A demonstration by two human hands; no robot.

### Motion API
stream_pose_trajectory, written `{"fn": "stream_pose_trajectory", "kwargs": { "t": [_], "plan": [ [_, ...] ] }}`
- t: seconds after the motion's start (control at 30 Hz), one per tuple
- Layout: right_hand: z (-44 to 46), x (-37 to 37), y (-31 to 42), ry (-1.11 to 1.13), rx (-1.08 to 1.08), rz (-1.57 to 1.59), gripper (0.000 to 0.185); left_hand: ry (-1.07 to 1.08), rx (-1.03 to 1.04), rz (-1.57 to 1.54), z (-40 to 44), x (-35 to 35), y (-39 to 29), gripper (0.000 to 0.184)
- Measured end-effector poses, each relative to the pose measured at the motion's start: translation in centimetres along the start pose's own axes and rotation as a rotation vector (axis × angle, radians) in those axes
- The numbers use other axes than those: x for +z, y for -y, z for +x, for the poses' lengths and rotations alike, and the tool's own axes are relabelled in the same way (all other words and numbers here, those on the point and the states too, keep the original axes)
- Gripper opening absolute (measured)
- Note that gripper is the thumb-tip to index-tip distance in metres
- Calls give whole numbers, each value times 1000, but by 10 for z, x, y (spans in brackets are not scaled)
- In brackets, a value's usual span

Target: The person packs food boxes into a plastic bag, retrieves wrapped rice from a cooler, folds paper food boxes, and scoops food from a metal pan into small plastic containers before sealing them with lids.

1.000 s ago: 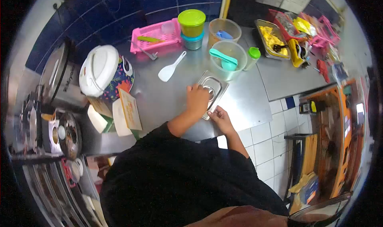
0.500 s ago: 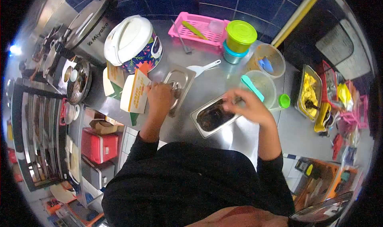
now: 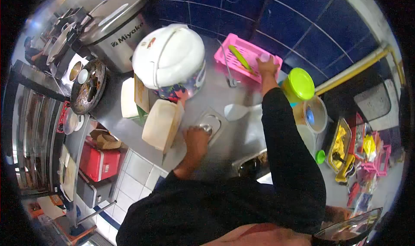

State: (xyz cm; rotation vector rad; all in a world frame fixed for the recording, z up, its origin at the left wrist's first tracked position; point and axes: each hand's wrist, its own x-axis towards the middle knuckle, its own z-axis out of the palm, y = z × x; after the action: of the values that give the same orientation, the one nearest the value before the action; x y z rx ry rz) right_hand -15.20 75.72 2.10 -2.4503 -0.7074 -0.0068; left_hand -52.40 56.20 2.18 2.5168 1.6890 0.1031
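My right hand (image 3: 268, 67) reaches into the right end of the pink basket (image 3: 220, 55), its fingers closed round a small translucent cup (image 3: 264, 57). A green-handled utensil (image 3: 240, 59) lies in the same basket. My left hand (image 3: 197, 141) is closed at the near edge of a steel container lid (image 3: 219, 127). A shiny rounded metal piece (image 3: 206, 128) shows at its fingertips; I cannot tell if it belongs to the lid. The steel pan of dark contents (image 3: 250, 166) is partly hidden by my right sleeve. A white spatula (image 3: 236, 112) lies right of the lid.
A white-lidded rice cooker (image 3: 170, 58) stands behind cartons (image 3: 162, 123) on the steel counter. Right of the basket are a green-lidded tub (image 3: 299, 84) and clear tubs (image 3: 314, 114). A tray of yellow food (image 3: 340, 144) is farther right; a frying pan (image 3: 88, 88) sits left.
My right hand has moved from above the pan of dark contents up to the pink basket and closed on the translucent cup. My left hand stays by the lid. The view has shifted.
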Motion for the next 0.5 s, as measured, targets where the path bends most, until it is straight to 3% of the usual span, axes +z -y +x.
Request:
{"fn": "stream_pose_trajectory", "kwargs": {
  "t": [0.1,0.27,0.37,0.43,0.5],
  "plan": [
    [27,35,-33,68,-219,236,68,-229,168,-262,-20,-1,12,22],
    [-20,-5,-6,-199,-95,374,50,-289,359,-542,-61,-3,23,18],
    [-33,0,7,-5,-23,1020,45,-315,410,-678,-76,4,20,20],
    [-93,-69,41,432,126,1460,37,-292,469,-797,-76,-9,10,20],
    [-135,-112,51,775,-79,1625,38,-218,500,-948,-72,-19,-1,26]
  ]
}}
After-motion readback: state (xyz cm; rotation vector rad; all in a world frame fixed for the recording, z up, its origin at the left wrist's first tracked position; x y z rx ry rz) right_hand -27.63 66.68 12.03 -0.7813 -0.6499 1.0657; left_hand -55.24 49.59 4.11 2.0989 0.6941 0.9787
